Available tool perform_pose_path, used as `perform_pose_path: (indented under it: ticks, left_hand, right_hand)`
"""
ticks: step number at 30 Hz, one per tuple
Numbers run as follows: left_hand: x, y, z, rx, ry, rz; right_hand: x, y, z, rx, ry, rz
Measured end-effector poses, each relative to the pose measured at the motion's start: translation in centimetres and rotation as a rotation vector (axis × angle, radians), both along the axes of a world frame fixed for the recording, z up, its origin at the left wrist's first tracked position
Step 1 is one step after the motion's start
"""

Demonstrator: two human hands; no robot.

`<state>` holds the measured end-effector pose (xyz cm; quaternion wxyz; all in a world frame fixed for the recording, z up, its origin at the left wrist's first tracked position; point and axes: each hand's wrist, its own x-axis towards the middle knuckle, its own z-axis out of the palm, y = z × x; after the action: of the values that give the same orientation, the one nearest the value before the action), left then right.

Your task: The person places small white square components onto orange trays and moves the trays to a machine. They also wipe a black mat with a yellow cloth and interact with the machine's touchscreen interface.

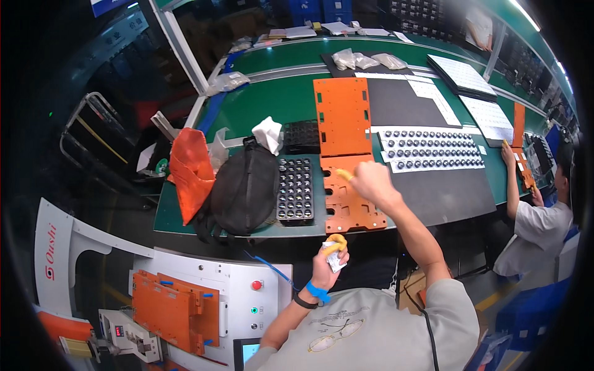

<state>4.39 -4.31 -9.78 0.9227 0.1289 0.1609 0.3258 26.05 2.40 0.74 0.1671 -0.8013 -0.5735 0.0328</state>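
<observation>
A light-grey cloth T-shirt (396, 328) lies nearest, on the wearer's torso; beyond it the left hand (324, 266), yellow covers on its fingers, grips a small flat white packet (335, 258) just off the table's near edge; the right hand (373, 183), partly curled, is over the lower panel of an orange two-panel plate (342, 133) on the green tabletop (166, 209), and whether it holds anything I cannot tell; left of the plate sits a black rectangular tray (296, 219) of small round parts.
</observation>
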Motion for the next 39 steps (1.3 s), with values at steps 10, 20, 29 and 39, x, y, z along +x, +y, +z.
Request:
perform_pose_path:
  ticks: [10, 20, 29, 39]
  left_hand:
    - [-5.0, 2.1, 0.2, -0.342, -0.255, 0.16]
    - [-4.2, 2.2, 2.5, -0.212, 0.042, 0.257]
    - [-3.2, 3.0, 2.6, -0.087, -0.146, 0.222]
    - [-1.5, 3.3, 4.7, 0.145, -0.069, 0.034]
  right_hand:
    - [-7.9, 13.4, -5.6, 0.293, 0.083, 0.266]
    - [-8.1, 13.8, -3.7, 0.278, 0.07, 0.294]
    - [-7.5, -0.2, 3.4, 0.421, 0.493, 0.274]
    - [-6.2, -9.7, 3.4, 0.397, 0.825, 0.432]
